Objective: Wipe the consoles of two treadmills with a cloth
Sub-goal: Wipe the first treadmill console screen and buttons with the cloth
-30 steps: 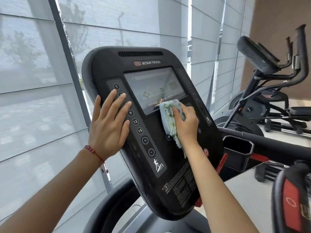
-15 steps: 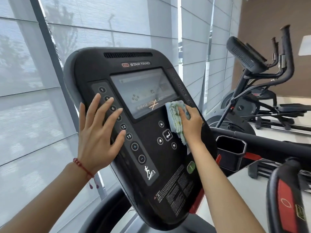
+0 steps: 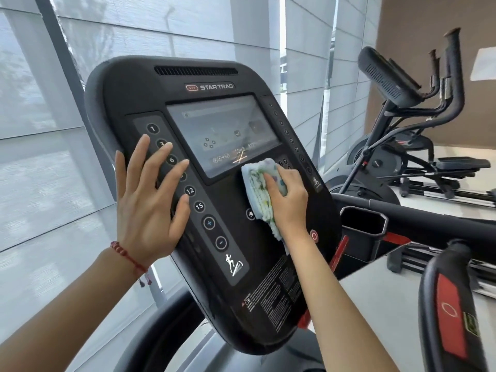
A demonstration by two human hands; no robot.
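A black Star Trac treadmill console (image 3: 150, 84) fills the middle of the view, tilted, with a dim screen (image 3: 222, 132) in its upper half. My left hand (image 3: 150, 205) lies flat with spread fingers on the left strip of numbered buttons. My right hand (image 3: 288, 201) grips a folded pale cloth (image 3: 257, 189) with coloured spots and presses it onto the panel just below the screen's lower right corner. The cloth hides some of the centre buttons.
A cup holder (image 3: 363, 222) and a black handrail (image 3: 440, 218) sit right of the console. An elliptical trainer (image 3: 397, 84) stands at the back right. A red-marked handle (image 3: 451, 312) is at the lower right. Window blinds (image 3: 40, 157) lie behind.
My right hand has slid the cloth leftwards along the panel below the screen, covering the centre buttons. My left hand stays flat on the left buttons. The camera view has shifted.
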